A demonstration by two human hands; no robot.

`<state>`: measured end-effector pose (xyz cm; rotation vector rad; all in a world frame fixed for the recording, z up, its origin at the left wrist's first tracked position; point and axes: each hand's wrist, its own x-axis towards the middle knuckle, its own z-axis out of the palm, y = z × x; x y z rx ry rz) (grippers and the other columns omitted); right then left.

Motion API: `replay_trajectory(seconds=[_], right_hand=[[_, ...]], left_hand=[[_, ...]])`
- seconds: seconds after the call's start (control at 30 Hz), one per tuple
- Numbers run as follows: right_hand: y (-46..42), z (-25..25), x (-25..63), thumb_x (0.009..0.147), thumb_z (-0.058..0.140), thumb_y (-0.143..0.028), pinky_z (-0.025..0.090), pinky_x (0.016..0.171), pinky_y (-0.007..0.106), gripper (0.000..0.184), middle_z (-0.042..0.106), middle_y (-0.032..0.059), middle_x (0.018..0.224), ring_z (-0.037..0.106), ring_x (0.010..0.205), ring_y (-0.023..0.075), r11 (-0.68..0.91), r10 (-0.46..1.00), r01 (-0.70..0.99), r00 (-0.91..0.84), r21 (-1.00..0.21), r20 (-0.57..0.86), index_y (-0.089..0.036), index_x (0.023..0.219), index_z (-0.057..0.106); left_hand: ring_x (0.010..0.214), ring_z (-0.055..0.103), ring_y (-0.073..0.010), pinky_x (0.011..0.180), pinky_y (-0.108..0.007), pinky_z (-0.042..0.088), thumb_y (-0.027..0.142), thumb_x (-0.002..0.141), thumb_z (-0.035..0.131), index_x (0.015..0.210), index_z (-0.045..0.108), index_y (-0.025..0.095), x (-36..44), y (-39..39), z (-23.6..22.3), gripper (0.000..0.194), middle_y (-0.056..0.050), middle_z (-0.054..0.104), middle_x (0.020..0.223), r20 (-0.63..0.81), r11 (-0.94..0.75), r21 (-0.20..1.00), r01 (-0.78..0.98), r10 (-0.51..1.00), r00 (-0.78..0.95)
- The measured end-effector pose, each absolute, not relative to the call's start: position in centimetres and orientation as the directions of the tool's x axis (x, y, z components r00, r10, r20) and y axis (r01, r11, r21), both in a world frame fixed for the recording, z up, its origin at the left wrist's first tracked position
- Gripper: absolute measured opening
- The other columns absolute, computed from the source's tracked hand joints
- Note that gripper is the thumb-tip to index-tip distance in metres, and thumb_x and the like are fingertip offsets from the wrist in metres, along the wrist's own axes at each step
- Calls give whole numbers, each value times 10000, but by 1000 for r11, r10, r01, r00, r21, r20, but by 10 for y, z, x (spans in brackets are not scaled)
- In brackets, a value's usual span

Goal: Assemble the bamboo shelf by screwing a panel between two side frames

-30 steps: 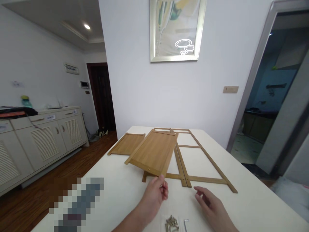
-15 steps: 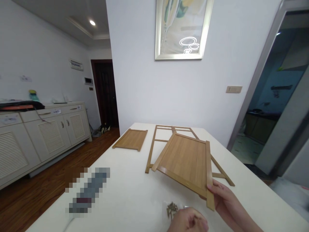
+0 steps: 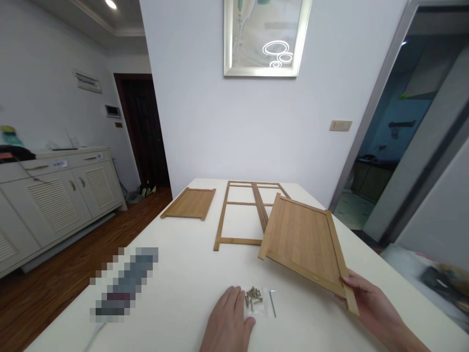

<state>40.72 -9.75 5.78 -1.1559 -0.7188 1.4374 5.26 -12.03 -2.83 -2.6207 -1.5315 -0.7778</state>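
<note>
My right hand (image 3: 372, 300) grips the near right corner of a wooden panel (image 3: 306, 237), which is tilted above the table. Part of the fingers is hidden behind the panel. My left hand (image 3: 229, 320) lies flat with its fingers stretched out, at the left edge of a clear plastic bag bearing several brass-coloured screws (image 3: 253, 296). Whether the fingertips touch the bag I cannot tell. Just right of the screws lies a small L-shaped hex key (image 3: 273, 304). Behind the held panel are two wooden frames (image 3: 239, 241) side by side, the right one partly covered.
A second wooden panel (image 3: 190, 203) lies at the far left of the white table (image 3: 176, 283). Near the left edge sits a blurred-out dark object (image 3: 126, 283) with a white cable. The table's far end meets the wall (image 3: 234, 132).
The panel in my right hand has moved right, uncovering more of the frames. My left hand has moved left from a curled pose and flattened beside the screws. The view has shifted.
</note>
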Motion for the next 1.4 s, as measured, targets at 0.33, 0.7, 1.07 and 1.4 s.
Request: replay_trajectory(seconds=[0.33,0.7,1.07,1.4], right_hand=[[-105,53,433,633,711,-207,594,578,338,618,733,118,1060,715,817,309,-257,944,-398,94,-881,-318,-199,1245,629],[-111,55,437,640,715,-213,610,713,391,624,732,102,1075,712,866,321,-263,944,-418,76,-869,-322,-209,1257,625],[-110,56,437,653,688,-202,609,737,407,664,724,116,1092,714,865,318,-267,951,-401,39,-876,-307,-204,1309,587],[-112,58,432,619,702,-190,591,530,340,715,735,91,1069,717,810,321,-284,923,-503,87,-816,-375,-251,1320,579]], left_hand=[[1125,563,-271,1004,-458,448,201,863,558,1176,648,202,78,-115,27,326,-72,637,1234,201,-422,412,808,907,371],[1047,576,-255,952,-421,455,173,835,551,1181,628,209,76,-115,20,356,-58,682,1122,300,-458,490,741,887,350],[1187,534,-270,1053,-427,412,201,787,561,1284,574,139,69,-118,16,501,-105,634,1251,258,-377,551,744,925,278],[1178,548,-281,1000,-428,442,213,797,588,1252,617,270,71,-112,11,460,-43,619,1304,330,-473,450,758,876,351]])
